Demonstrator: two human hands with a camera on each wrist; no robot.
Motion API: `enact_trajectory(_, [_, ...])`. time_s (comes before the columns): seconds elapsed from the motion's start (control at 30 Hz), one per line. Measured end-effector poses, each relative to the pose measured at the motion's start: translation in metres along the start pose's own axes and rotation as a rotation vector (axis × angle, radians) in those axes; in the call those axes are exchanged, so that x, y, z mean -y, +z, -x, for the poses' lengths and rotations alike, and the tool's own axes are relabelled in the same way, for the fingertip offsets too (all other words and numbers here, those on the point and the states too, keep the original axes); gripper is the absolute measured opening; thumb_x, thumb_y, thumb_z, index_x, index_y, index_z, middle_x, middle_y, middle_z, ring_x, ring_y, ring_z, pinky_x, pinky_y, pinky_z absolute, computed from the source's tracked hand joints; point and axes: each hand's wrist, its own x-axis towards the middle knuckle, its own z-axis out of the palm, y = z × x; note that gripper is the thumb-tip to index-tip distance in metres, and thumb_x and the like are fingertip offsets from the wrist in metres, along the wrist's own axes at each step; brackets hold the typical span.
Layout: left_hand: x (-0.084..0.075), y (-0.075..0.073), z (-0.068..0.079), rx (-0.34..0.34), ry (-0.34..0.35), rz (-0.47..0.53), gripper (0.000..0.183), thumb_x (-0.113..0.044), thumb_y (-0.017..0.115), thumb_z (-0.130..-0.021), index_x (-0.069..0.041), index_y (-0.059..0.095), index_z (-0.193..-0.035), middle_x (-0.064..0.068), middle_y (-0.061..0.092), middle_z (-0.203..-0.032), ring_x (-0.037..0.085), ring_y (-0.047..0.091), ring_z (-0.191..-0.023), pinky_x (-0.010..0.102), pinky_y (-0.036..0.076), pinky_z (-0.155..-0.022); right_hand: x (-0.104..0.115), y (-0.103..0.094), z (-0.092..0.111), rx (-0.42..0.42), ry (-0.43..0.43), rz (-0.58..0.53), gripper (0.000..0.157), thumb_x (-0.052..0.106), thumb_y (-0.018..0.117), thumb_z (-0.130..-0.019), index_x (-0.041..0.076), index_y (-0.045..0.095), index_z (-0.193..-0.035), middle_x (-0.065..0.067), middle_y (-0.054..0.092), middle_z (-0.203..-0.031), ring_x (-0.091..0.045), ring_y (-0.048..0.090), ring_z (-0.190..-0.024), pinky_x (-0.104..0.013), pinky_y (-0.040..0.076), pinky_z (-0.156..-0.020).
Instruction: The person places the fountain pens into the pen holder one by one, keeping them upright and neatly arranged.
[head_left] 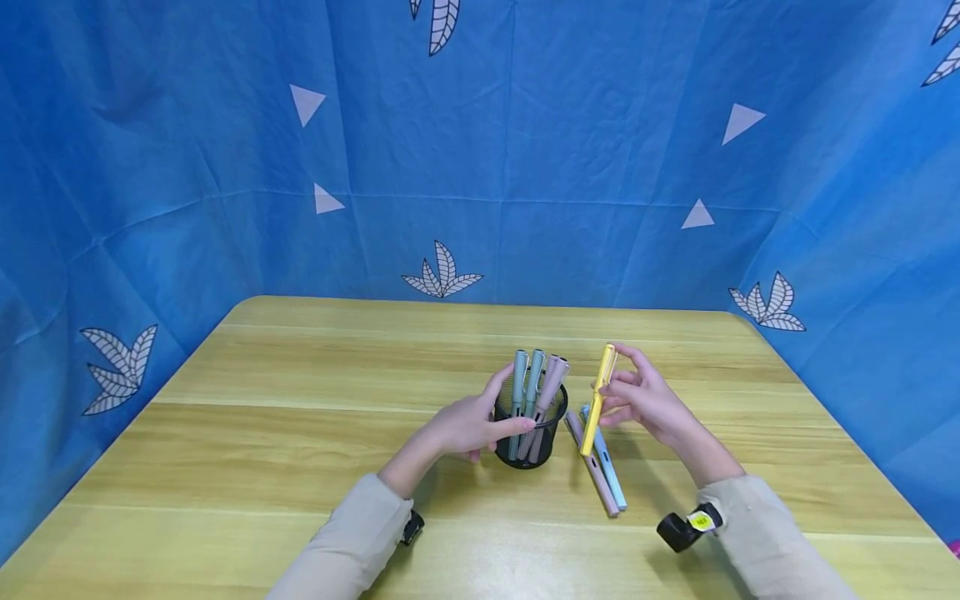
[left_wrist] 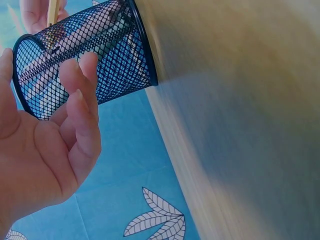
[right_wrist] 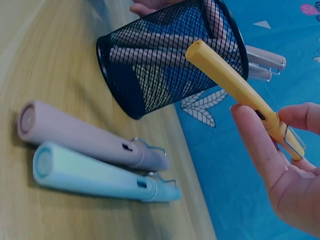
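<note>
My left hand holds a black mesh pen cup that stands on the table, its thumb across the rim and its fingers against the side in the left wrist view. Two teal pens and some lilac pens lean inside it, caps up. To the right of the cup, my right hand pinches a yellow pen, raised with its clip end up and its plain end downward. Beneath it, a lilac pen and a light blue pen lie side by side on the table.
The wooden table runs back to a blue cloth with leaf and triangle prints. A black wrist camera sits at the right sleeve, with another black device at the left cuff.
</note>
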Motion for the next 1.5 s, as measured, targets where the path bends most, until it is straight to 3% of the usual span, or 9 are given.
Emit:
enact_trajectory(0.77, [-0.001,0.0,-0.001,-0.003,0.004,0.002,0.087,-0.063,0.053,-0.077,-0.042,-0.002,-0.141,0.013,0.059,-0.067,0.025,0.052,-0.04,0.035,0.046,-0.041,0.018,0.022,-0.003,-0.091,-0.128,-0.108,0.066,-0.011,0.04,-0.084,0.011,0.009,-0.138,-0.01,0.053,-0.09,-0.018,0.059,-0.065,-0.039,0.052,-0.059])
enact_trajectory(0.97, [0.0,0.0,-0.001,0.003,-0.003,0.008,0.087,-0.063,0.053,-0.077,-0.044,-0.003,-0.14,0.015,0.06,-0.068,0.029,0.054,-0.043,0.038,0.048,-0.044,0.02,0.024,-0.004,-0.098,-0.154,-0.157,0.061,-0.01,0.041,-0.086,0.013,0.013,-0.134,-0.009,0.055,-0.088,-0.018,0.06,-0.066,-0.038,0.052,-0.059])
enact_trajectory(1.27, [-0.001,0.0,-0.001,0.001,-0.006,0.011,0.088,-0.063,0.054,-0.076,-0.042,-0.002,-0.141,0.015,0.06,-0.068,0.029,0.053,-0.042,0.038,0.047,-0.044,0.022,0.029,-0.004,-0.095,-0.243,-0.238,0.052,-0.009,0.04,-0.089,0.016,0.019,-0.129,-0.005,0.06,-0.084,-0.016,0.061,-0.064,-0.034,0.053,-0.056])
enact_trajectory(1.5, [-0.001,0.0,0.0,-0.001,-0.006,0.007,0.087,-0.063,0.053,-0.076,-0.044,-0.003,-0.14,0.015,0.06,-0.068,0.028,0.053,-0.042,0.037,0.047,-0.043,0.022,0.034,-0.004,-0.11,-0.331,-0.232,0.052,-0.006,0.043,-0.09,0.018,0.023,-0.132,-0.007,0.059,-0.087,-0.017,0.061,-0.068,-0.037,0.052,-0.06])
